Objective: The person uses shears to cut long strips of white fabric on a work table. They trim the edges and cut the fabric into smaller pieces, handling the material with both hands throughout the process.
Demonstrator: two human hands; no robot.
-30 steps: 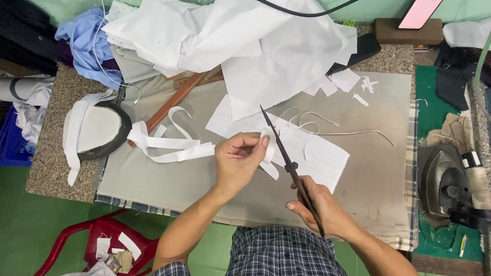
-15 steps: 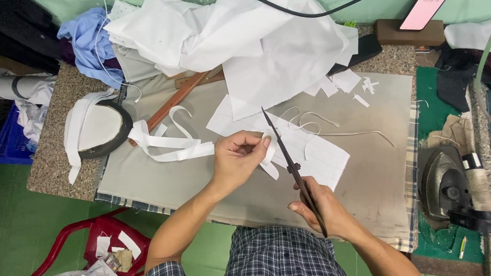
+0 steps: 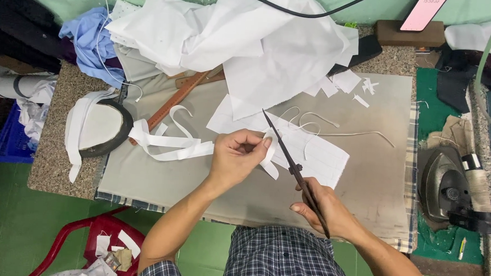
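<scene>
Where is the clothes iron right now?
The iron sits at the right edge of the head view, on a green mat beside the grey pressing pad, right of the hand holding scissors.

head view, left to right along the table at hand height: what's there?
Dark oval form draped with a white strip → looped white fabric strip → left hand pinching a small white piece → scissors in the right hand → iron.

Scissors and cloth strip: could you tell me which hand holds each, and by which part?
The right hand holds the scissors by the handles; the left hand pinches the white strip near its end, beside the blades.
</scene>
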